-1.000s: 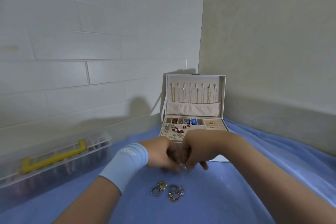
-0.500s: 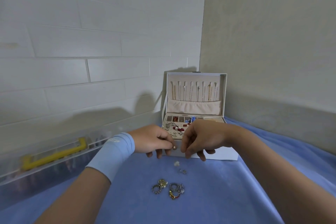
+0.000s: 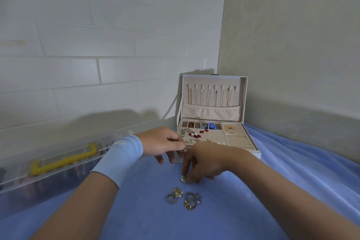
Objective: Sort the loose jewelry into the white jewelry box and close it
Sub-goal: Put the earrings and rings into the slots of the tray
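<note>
my left hand [image 3: 163, 143] is hovering at the front left corner of the white jewelry box [image 3: 238, 141], thumb and forefinger pinching a tiny pale piece [image 3: 184, 150] that is too small to make out, the other fingers curling down in front of the box wall. a light blue wristband [image 3: 120, 154] is sitting on that wrist. my right hand [image 3: 206, 160] is reaching down to the blue cloth [image 3: 243, 210], fingertips bunching round a small silvery piece [image 3: 183, 178] lying there. just nearer to me, a little heap of rings [image 3: 183, 198] is lying loose on the cloth, apart from both hands. the box is standing open against the wall corner, its lid [image 3: 212, 82] upright with thin chains [image 3: 208, 95] hanging inside, and red, blue and pearly bits are sitting in the tray's left compartments. far left, a clear plastic case [image 3: 64, 161] with a yellow handle is lying along the wall.
</note>
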`<state>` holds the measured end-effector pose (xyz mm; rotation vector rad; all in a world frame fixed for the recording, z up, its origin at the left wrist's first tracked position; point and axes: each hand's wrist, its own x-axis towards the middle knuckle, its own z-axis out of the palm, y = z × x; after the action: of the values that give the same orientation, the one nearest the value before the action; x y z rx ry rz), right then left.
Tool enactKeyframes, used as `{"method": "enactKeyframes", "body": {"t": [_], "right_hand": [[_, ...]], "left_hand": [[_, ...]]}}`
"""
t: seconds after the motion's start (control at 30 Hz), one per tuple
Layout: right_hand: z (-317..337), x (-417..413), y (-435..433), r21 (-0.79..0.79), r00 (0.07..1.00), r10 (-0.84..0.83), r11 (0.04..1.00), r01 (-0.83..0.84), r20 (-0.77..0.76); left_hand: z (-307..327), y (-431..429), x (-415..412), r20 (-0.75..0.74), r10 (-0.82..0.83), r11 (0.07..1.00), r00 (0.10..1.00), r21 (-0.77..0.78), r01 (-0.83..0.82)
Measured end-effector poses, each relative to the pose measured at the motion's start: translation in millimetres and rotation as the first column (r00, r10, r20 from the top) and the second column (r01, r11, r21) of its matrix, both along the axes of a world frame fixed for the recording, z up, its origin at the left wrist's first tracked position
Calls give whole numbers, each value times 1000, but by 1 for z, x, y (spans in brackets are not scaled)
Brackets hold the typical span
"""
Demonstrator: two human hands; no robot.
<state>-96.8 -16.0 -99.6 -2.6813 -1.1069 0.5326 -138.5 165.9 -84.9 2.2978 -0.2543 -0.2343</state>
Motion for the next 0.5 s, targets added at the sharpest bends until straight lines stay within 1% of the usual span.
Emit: {"method": "enactKeyframes", "body": {"t": [0.1,0.2,0.5], "right_hand": [[-6,0,6,26,999,14,1000,-15,33],[-2,2,1,54,1000,3,999,-3,9],[16,8,-17,280,981,3,959,52,-192]], "left_hand": [[1,3,-1,-19,0,998,1000,-64,-1],[1,6,-2,-38,2,994,999,-109,-7],[2,11,-1,-76,12,1000,997,-14,-13]]}}
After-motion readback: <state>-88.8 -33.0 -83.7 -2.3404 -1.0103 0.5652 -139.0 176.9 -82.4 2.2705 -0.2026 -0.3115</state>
